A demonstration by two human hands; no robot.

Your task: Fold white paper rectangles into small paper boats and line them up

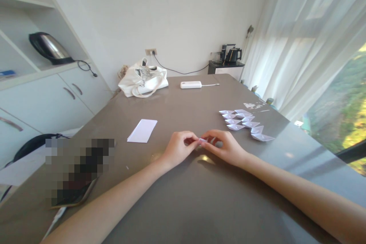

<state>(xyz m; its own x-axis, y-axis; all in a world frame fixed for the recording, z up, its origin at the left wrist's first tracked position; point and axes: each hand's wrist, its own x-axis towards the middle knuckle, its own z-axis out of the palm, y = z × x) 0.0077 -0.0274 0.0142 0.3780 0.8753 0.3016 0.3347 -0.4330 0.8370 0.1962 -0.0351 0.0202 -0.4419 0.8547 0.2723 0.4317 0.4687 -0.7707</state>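
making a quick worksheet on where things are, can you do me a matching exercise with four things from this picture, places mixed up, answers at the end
Things
1. paper sheets
2. folded paper shapes
3. small paper piece
4. bag

Places
A. held in the fingertips of the left hand and right hand
B. toward the far end of the table, near the wall
C. lying flat on the table, to the person's left of both hands
D. grouped on the table, beyond the right hand

Right pairs: 1-C, 2-D, 3-A, 4-B

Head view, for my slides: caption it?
Left hand and right hand pinch a small paper piece, with folded paper boats nearby.
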